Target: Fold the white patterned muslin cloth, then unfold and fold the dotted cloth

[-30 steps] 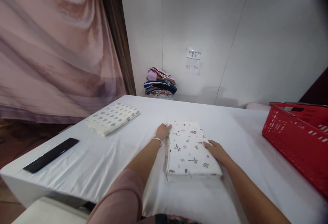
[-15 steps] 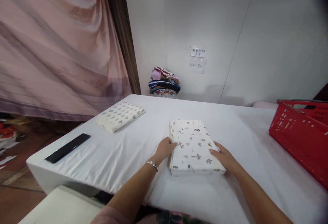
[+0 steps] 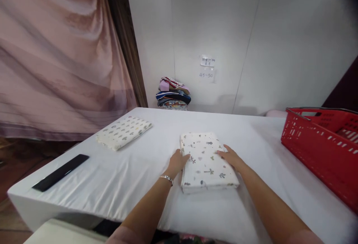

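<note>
A folded white cloth (image 3: 201, 167) with small plant prints lies in several layers on the white-covered table in the head view. At its left edge is my left hand (image 3: 177, 161), thumb on the top layer and the other fingers down along the side, partly hidden. My right hand (image 3: 231, 158) touches the right edge higher up, its thumb over the printed top and its fingers stretched out and apart. A second folded cloth (image 3: 124, 132), white with grey heart-like prints, lies farther left.
A black phone-like slab (image 3: 61, 172) lies near the left edge of the table (image 3: 165, 124). On the right stands a red plastic basket (image 3: 316, 151) with a metal handle. Stacked folded fabrics (image 3: 173, 93) sit beyond the far edge, against the wall. A pink curtain (image 3: 56, 50) hangs left.
My right hand has slid away from me along the cloth's right edge, from near the lower corner. My left hand stays at the left edge. The view has turned slightly right.
</note>
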`<action>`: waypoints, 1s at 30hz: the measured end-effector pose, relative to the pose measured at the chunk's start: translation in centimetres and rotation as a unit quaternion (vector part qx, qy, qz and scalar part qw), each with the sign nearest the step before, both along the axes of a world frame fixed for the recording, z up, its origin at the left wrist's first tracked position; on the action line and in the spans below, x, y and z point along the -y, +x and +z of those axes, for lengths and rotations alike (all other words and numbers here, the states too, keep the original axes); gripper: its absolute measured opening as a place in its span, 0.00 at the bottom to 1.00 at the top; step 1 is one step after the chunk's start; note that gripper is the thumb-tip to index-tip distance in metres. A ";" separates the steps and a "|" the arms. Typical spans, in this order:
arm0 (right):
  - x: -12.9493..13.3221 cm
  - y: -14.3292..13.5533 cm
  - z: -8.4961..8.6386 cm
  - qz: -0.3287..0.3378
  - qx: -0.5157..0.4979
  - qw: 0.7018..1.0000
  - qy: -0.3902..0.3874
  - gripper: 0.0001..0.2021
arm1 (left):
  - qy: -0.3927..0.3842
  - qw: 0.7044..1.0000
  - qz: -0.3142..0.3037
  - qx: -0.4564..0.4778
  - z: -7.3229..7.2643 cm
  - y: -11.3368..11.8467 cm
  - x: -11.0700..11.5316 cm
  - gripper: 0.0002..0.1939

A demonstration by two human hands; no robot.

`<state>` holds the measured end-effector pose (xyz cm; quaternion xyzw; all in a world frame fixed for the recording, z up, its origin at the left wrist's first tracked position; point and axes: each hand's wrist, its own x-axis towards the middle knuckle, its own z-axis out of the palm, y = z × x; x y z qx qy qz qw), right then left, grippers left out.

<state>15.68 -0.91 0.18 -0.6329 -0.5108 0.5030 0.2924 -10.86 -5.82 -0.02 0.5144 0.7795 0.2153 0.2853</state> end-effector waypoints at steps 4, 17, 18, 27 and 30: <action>-1.2 -0.5 -0.6 0.014 -0.071 0.997 -0.017 0.45 | -0.008 0.998 0.013 0.068 -0.1 0.2 -0.3 0.33; -0.9 0.2 -1.5 -0.001 -0.100 0.994 -0.033 0.44 | 0.000 0.999 -0.004 -0.047 0.2 0.4 0.4 0.26; -0.9 0.3 -1.6 0.002 -0.088 0.996 -0.032 0.44 | 0.005 0.997 -0.005 -0.075 0.2 0.5 0.5 0.26; -1.1 0.7 -3.4 -0.012 -0.040 0.998 0.041 0.39 | 0.056 0.995 0.040 0.074 -0.5 1.8 -0.6 0.29; -1.3 1.0 -4.0 -0.020 -0.031 0.998 0.055 0.38 | 0.061 0.970 0.095 0.213 -0.8 1.6 -0.9 0.34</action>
